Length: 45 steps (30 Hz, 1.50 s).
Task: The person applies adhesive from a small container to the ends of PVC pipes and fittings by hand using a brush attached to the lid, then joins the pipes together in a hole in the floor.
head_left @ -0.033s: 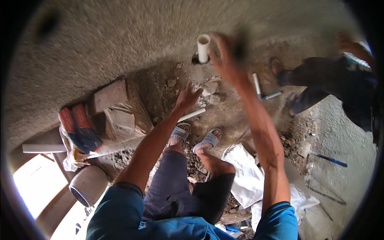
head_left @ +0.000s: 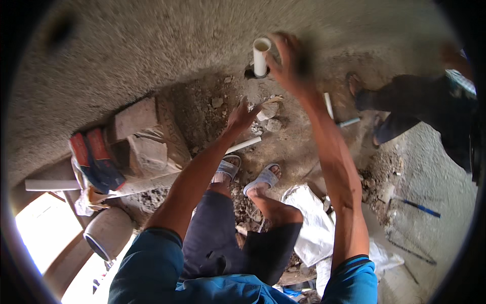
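Well beyond a white sack [head_left: 308, 220], the right hand [head_left: 287, 67] curves half-open without a grip; beyond the sack and leftward, the left hand [head_left: 241, 118] spreads empty; farther beyond stands the white plastic pipe [head_left: 260, 63], the right hand's touch uncertain.

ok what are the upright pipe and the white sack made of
The upright pipe looks like rigid plastic: smooth, off-white, with an even round rim. The white sack seems to be thin, slightly glossy plastic, judging by its creases; whether it's woven, I can't tell.
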### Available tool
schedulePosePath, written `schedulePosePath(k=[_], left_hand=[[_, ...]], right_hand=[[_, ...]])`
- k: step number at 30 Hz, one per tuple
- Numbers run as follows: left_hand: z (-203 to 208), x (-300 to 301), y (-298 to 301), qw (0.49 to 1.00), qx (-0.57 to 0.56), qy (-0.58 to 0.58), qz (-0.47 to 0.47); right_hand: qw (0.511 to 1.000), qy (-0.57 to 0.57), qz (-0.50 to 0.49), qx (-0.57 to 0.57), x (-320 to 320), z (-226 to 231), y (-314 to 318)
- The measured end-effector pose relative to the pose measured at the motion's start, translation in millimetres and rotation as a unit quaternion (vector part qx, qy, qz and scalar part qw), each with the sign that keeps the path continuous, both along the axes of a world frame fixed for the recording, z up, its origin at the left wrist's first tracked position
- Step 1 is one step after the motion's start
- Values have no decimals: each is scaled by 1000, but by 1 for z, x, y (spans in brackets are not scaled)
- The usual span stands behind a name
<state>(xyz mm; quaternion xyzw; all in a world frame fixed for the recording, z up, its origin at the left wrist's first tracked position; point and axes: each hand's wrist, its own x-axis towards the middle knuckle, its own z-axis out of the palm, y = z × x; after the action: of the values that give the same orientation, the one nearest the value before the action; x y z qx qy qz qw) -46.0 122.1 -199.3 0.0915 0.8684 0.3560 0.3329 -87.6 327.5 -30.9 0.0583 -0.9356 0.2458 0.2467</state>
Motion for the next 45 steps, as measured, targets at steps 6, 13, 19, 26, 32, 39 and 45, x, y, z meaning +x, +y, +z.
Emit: schedulePosePath(k=[6, 13, 19, 26, 32, 39, 45], left_hand=[[-230, -82, 74, 936, 264, -105, 208], [-273, -164, 166, 680, 476, -318, 459], [-299, -198, 158, 683, 532, -316, 389], [-307, -213, 161, 719, 499, -316, 367], [-325, -221, 155, 717, 509, -277, 388], [-310, -207, 154, 690, 541, -317, 362], [-336, -212, 153, 598, 625, -364, 345]], right_hand=[[999, -25, -22, 5, -64, -156, 17], [981, 85, -81, -152, -77, -212, 19], [948, 5, -97, -302, -92, -230, -2], [875, -12, -72, -478, -93, -248, -8], [901, -43, -82, -425, -72, -251, -20], [897, -16, -90, -433, -79, -256, -13], [855, -27, -162, -492, -62, -275, -6]])
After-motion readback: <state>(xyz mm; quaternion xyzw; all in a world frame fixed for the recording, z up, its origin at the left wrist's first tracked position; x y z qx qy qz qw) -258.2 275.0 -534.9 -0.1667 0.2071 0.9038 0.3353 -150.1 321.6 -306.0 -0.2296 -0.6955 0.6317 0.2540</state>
